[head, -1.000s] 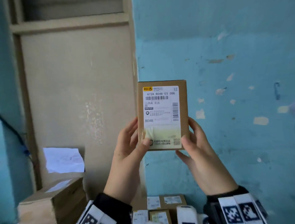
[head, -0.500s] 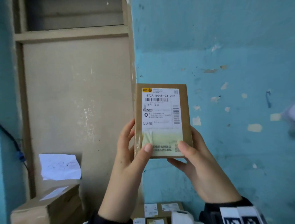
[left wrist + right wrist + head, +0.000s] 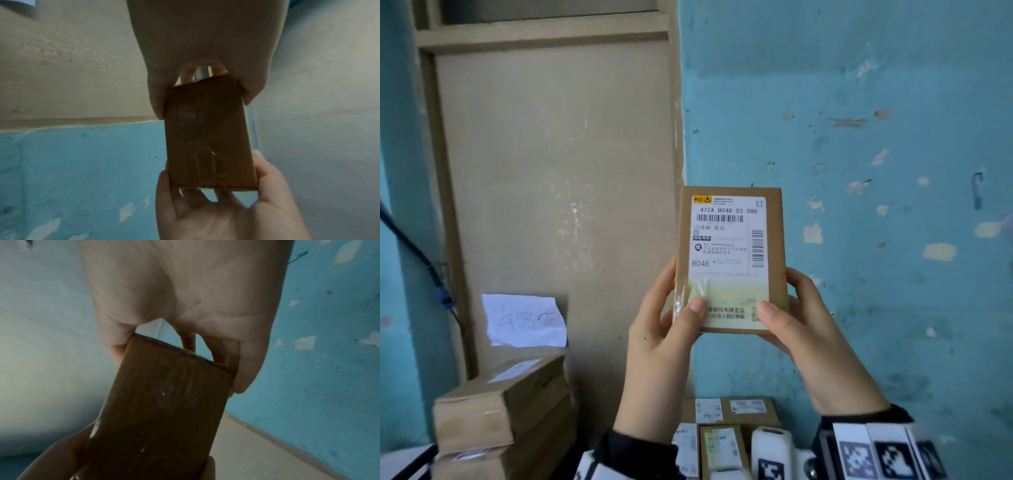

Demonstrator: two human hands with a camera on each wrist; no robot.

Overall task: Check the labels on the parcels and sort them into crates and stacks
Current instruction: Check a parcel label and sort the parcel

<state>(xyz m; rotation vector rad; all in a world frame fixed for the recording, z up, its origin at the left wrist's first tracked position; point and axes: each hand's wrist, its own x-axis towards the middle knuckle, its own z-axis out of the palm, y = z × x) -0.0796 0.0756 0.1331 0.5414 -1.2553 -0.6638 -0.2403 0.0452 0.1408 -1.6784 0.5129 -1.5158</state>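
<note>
My left hand [image 3: 667, 339] and right hand [image 3: 804, 329] grip a small parcel [image 3: 731, 260] upright, its label [image 3: 729, 253] facing me, unsorted, with more boxes [image 3: 726, 431] waiting below.

Head view faces the wall; wrist views look up close.

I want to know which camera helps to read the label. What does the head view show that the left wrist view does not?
Only the head view shows the shipping label on the front of the small parcel, with the code B048, and the stacked boxes and the other labelled parcels below. Only the left wrist view shows the taped bare back of the parcel. Both show the left hand and the right hand holding the parcel by its lower end, and the blue wall.
</note>
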